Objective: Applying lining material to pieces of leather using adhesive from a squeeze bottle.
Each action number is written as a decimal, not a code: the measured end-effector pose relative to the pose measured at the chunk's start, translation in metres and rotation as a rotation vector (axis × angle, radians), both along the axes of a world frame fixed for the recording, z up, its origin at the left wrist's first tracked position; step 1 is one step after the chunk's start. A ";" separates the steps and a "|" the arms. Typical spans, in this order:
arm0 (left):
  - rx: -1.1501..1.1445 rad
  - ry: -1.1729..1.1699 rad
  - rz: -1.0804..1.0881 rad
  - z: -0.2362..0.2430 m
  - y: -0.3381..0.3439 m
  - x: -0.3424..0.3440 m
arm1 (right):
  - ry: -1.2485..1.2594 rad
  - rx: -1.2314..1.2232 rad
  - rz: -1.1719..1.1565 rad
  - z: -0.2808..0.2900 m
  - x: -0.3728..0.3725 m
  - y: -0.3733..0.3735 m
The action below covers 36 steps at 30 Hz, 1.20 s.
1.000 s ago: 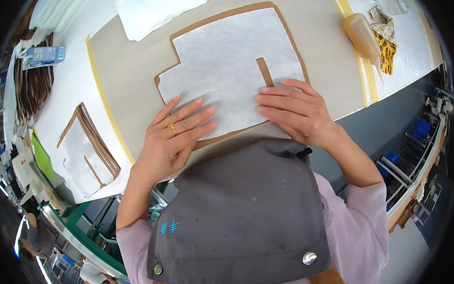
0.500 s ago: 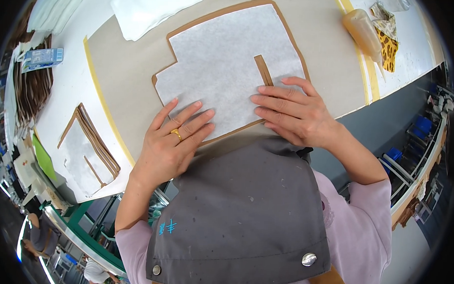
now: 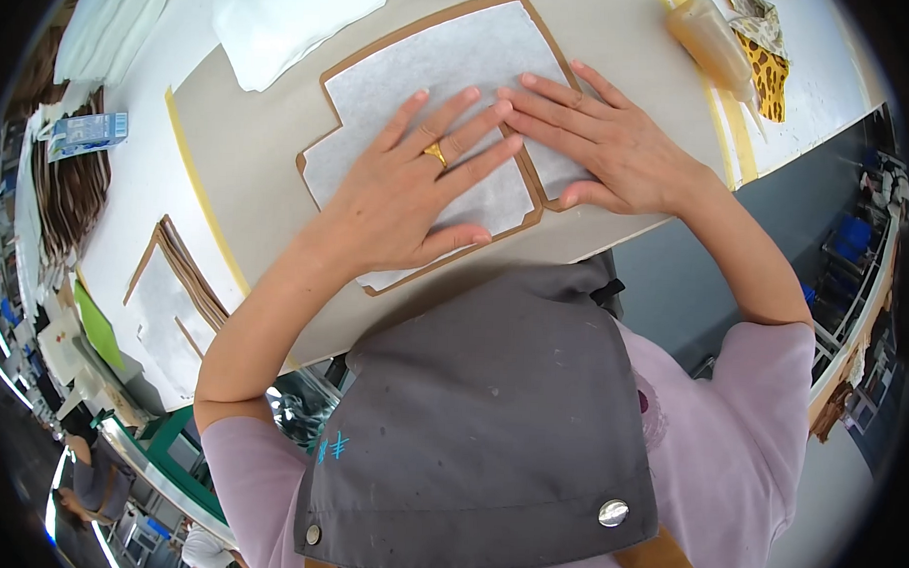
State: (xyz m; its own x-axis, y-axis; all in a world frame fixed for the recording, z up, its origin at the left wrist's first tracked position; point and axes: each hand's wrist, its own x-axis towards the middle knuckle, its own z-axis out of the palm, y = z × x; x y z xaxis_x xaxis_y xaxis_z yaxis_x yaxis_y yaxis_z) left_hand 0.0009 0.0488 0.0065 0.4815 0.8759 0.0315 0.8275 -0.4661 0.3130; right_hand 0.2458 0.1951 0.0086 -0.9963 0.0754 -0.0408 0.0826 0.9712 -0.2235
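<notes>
Far left: blue carton (image 3: 87, 136) at a stack of brown pieces (image 3: 69, 205). Next, smaller brown-edged white pieces (image 3: 169, 299) on the table, then a yellow tape strip (image 3: 205, 195). Middle: brown-edged white panel (image 3: 422, 58) lies flat on the grey-beige sheet (image 3: 245, 126), in front of me. My left hand (image 3: 403, 194) is over it, palm down, fingers spread, grasping nothing. My right hand (image 3: 619, 150) is flat on its right part, fingers extended, likewise ungripped; fingertips of both hands nearly meet. Right: amber squeeze bottle (image 3: 708, 43), spotted yellow cloth (image 3: 767, 85) beside it.
</notes>
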 end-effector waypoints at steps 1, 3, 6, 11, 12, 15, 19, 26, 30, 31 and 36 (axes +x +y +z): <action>-0.033 -0.014 -0.029 -0.002 -0.001 0.001 | -0.001 -0.004 -0.005 0.000 0.004 0.001; -0.072 -0.028 -0.059 -0.001 -0.003 0.001 | -0.049 0.037 0.051 0.004 0.013 0.000; -0.084 -0.004 -0.108 0.006 -0.007 -0.001 | -0.104 0.048 0.101 0.009 0.024 -0.003; -0.172 -0.048 -0.136 0.011 -0.007 -0.004 | -0.126 -0.086 0.068 0.026 0.025 -0.003; -0.156 -0.037 -0.132 0.013 -0.005 -0.007 | -0.129 -0.242 0.011 0.032 0.022 -0.002; -0.039 -0.242 0.114 0.010 0.003 -0.019 | 0.106 -0.317 -0.143 0.024 -0.016 0.005; 0.085 -0.123 0.405 -0.016 0.012 -0.004 | 0.180 -0.106 -0.204 -0.013 -0.064 0.003; -0.099 -0.023 0.563 0.003 -0.066 0.003 | 0.183 0.154 -0.614 -0.023 -0.039 0.049; -0.123 -0.034 0.630 -0.002 -0.088 0.006 | 0.337 -0.212 -0.729 -0.001 -0.056 0.059; -0.116 -0.023 0.628 -0.001 -0.087 0.006 | 0.335 -0.210 -0.729 -0.001 -0.060 0.059; -0.097 -0.033 0.637 0.000 -0.089 0.007 | 0.222 -0.259 -0.786 0.006 -0.074 0.064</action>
State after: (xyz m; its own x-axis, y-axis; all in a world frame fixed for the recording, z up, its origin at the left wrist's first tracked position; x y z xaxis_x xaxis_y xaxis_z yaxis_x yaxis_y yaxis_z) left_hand 0.0078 -0.0398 0.0066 -0.1332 0.9895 -0.0567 0.9220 0.1447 0.3590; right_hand 0.1718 0.2588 0.0142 -0.6453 0.7630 0.0375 0.6389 0.5660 -0.5210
